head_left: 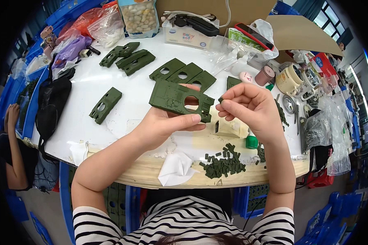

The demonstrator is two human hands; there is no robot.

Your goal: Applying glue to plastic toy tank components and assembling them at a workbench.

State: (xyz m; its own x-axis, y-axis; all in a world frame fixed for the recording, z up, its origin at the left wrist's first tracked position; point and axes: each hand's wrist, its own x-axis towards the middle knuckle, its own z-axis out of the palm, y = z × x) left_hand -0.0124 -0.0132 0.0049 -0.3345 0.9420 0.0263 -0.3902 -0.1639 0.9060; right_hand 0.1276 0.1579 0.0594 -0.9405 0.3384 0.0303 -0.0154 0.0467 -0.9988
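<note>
My left hand [167, 124] is closed round a dark green plastic tank hull [169, 96], a flat moulded part with a round hole near its right end. Just off that end, my right hand [247, 106] pinches a tiny dark green plastic piece [221, 100] between thumb and finger. A gap shows between the piece and the hull. Below my hands, a pile of small green plastic pieces [225, 163] lies near the table's front edge. More hulls of the same kind, such as one lone hull [105, 105] at the left, rest on the white table [77, 118].
A white folded tissue [176, 169] lies at the front edge. Beside the pile stand a cream block-shaped object [232, 127] and a green cap [252, 142]. Mugs [290, 79] and a thread spool [265, 76] are at the right. A black bag [53, 110] hangs at the left, near another person's arm [13, 118].
</note>
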